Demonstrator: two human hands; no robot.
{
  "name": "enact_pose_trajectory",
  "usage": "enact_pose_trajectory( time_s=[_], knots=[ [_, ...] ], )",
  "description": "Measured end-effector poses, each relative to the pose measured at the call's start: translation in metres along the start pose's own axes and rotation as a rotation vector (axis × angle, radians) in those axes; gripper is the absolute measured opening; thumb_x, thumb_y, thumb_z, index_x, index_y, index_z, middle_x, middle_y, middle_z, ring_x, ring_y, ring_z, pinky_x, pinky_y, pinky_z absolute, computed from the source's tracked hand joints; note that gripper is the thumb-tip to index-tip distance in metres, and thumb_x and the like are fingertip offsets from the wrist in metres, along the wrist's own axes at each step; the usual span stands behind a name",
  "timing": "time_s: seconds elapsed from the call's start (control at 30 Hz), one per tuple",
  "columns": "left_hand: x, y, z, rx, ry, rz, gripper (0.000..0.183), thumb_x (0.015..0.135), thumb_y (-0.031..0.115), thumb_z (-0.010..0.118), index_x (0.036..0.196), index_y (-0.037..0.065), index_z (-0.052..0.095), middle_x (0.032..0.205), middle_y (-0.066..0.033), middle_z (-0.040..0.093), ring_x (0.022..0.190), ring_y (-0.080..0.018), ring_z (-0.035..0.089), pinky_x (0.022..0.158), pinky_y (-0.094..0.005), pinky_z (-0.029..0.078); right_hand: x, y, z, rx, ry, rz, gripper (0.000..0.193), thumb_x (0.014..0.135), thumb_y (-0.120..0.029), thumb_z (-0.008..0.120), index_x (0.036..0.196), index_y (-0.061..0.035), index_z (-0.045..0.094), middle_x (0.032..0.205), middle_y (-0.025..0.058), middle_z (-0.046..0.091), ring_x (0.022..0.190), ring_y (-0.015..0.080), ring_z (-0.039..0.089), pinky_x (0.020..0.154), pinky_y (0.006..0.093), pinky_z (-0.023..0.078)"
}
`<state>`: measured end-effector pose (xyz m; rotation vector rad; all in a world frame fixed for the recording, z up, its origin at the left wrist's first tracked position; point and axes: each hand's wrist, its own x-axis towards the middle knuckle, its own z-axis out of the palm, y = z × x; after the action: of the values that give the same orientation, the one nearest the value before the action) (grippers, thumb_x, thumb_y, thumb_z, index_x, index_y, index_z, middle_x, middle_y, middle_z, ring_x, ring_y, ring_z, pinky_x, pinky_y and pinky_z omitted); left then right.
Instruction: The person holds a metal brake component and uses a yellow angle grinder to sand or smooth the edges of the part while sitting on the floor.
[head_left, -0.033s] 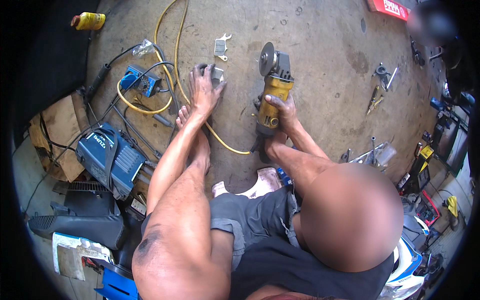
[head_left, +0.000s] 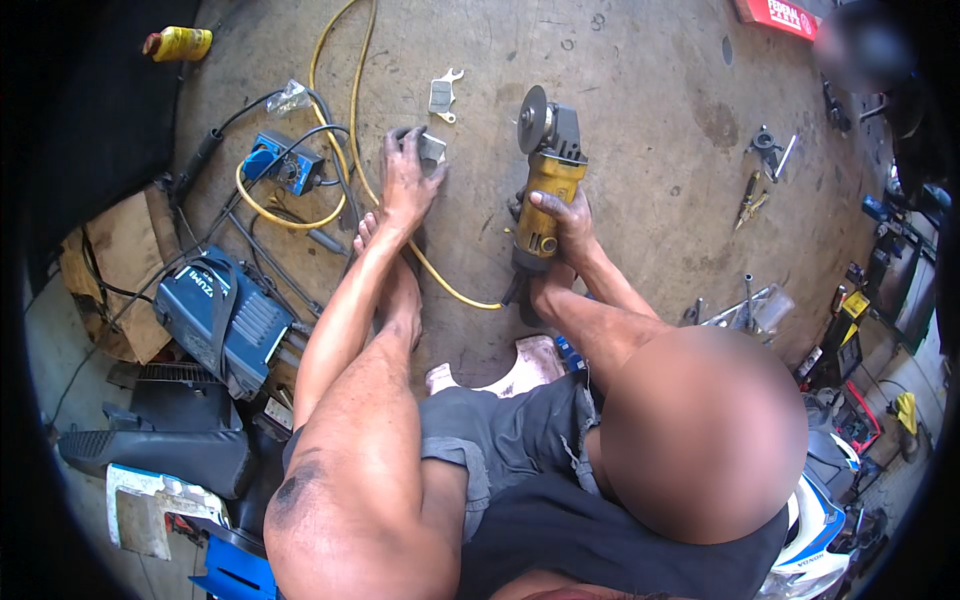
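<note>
My left hand [head_left: 408, 185] is closed, fingers curled, round a small grey brake pad [head_left: 433, 148] just above or on the concrete floor. Part of the pad is hidden by the fingers. A second brake pad [head_left: 441, 97], with a pale metal backing plate, lies flat on the floor beyond it. Wrapped round the body of a yellow angle grinder [head_left: 550, 190] is my right hand [head_left: 565, 215]. Its thin disc [head_left: 534, 119] stands on edge, facing left. Whether the disc spins, I cannot tell.
A yellow cord [head_left: 430, 270] runs from the grinder past my left foot. At left are a blue control box [head_left: 287, 163], a blue welding machine [head_left: 215, 310] and tangled cables. Pliers [head_left: 747, 203] and other tools lie at right. A pinkish cut-out piece [head_left: 515, 370] sits between my legs.
The brake pad in my left hand has tilted slightly and shows a little more of its face. The grinder and my right hand stay in place.
</note>
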<state>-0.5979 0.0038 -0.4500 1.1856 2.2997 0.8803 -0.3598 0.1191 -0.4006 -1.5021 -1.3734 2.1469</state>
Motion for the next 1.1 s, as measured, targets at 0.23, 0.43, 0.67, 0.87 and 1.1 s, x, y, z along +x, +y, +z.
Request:
enact_pose_trajectory(
  time_s=[0.23, 0.43, 0.67, 0.87, 1.1],
  knots=[
    [0.004, -0.012, -0.019, 0.038, 0.106, 0.065, 0.059, 0.078, 0.009, 0.072, 0.133, 0.004, 0.051, 0.125, -0.019, 0.051, 0.12, -0.0368, 0.051, 0.104, -0.0436, 0.042, 0.007, 0.014, -0.01, -0.157, 0.029, -0.023, 0.063, 0.075, -0.054, 0.076, 0.109, -0.0031, 0.062, 0.093, 0.0079, 0.072, 0.087, 0.0192, 0.07, 0.083, 0.0338, 0.053],
    [0.003, -0.009, -0.017, 0.165, -0.067, 0.113, 0.062, 0.073, 0.018, 0.083, 0.127, 0.006, 0.056, 0.125, -0.0182, 0.051, 0.112, -0.0387, 0.05, 0.098, -0.0469, 0.042, 0.005, 0.011, -0.008, -0.122, 0.024, -0.007, 0.065, 0.075, -0.056, 0.076, 0.109, -0.0028, 0.062, 0.095, 0.0075, 0.071, 0.088, 0.0188, 0.07, 0.083, 0.033, 0.053],
    [0.008, -0.019, -0.024, 0.181, -0.087, 0.111, 0.043, 0.077, 0.018, 0.08, 0.111, 0.003, 0.06, 0.105, -0.0201, 0.062, 0.1, -0.0407, 0.058, 0.087, -0.0471, 0.047, 0.004, 0.008, -0.006, -0.122, 0.047, -0.004, 0.061, 0.075, -0.053, 0.076, 0.108, -0.0028, 0.063, 0.092, 0.0075, 0.073, 0.085, 0.0182, 0.07, 0.082, 0.0321, 0.053],
    [0.012, -0.014, -0.043, 0.04, 0.0, -0.031, 0.026, 0.081, 0.015, 0.074, 0.102, 0.001, 0.066, 0.093, -0.0164, 0.065, 0.086, -0.0334, 0.066, 0.079, -0.0412, 0.053, 0.003, 0.005, -0.008, -0.091, 0.024, 0.004, 0.057, 0.076, -0.05, 0.076, 0.107, -0.0039, 0.064, 0.091, 0.0063, 0.073, 0.084, 0.017, 0.07, 0.081, 0.0316, 0.053],
    [0.016, -0.025, -0.062, -0.219, 0.039, -0.284, 0.04, 0.082, 0.007, 0.065, 0.122, 0.002, 0.061, 0.107, -0.0145, 0.071, 0.094, -0.0234, 0.07, 0.084, -0.0339, 0.054, 0.005, 0.009, -0.006, -0.093, 0.02, -0.01, 0.058, 0.076, -0.051, 0.077, 0.108, -0.0051, 0.064, 0.092, 0.006, 0.072, 0.085, 0.0168, 0.07, 0.081, 0.0317, 0.052]
  ],
)
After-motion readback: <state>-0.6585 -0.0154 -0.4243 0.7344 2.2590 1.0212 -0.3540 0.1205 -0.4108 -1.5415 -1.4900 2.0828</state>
